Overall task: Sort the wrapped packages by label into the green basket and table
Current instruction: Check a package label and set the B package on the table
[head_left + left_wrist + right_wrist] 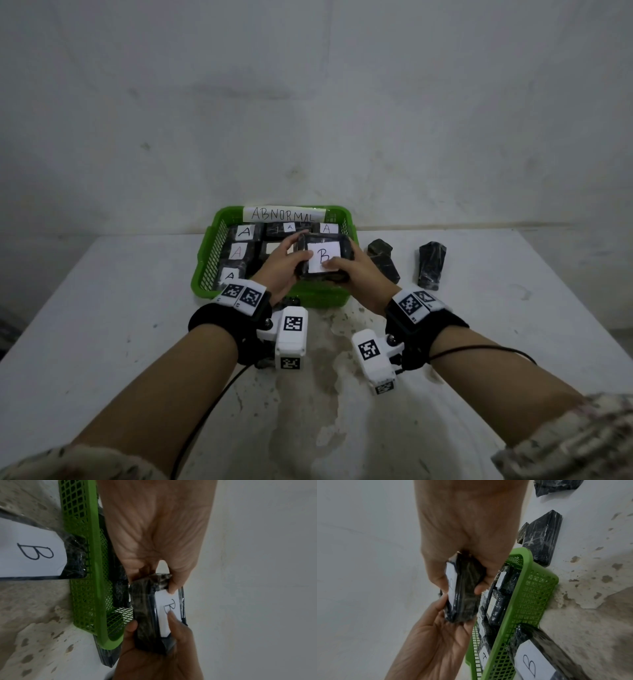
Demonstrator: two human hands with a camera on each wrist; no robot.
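Both hands' grip on B-labelled package (322, 257) over green basket (205, 270) of A-labelled packages (244, 232), two dark packages (431, 265) on counter (120, 308)

The green basket (205, 270) occupies the table's (102, 308) far-centre edge. Two dark packages (383, 262) (431, 265) obstruct the area right of it. Left side and near edge lie open.

A pale grey wall (342, 102) with faint stains fills the far half of the scene. On each wrist sits a black strap (219, 318) with white blocks that carry black square markers (293, 323). A thin black cable (205, 411) runs from the left strap toward the near edge. Patterned sleeves (582, 442) show at the near corners.
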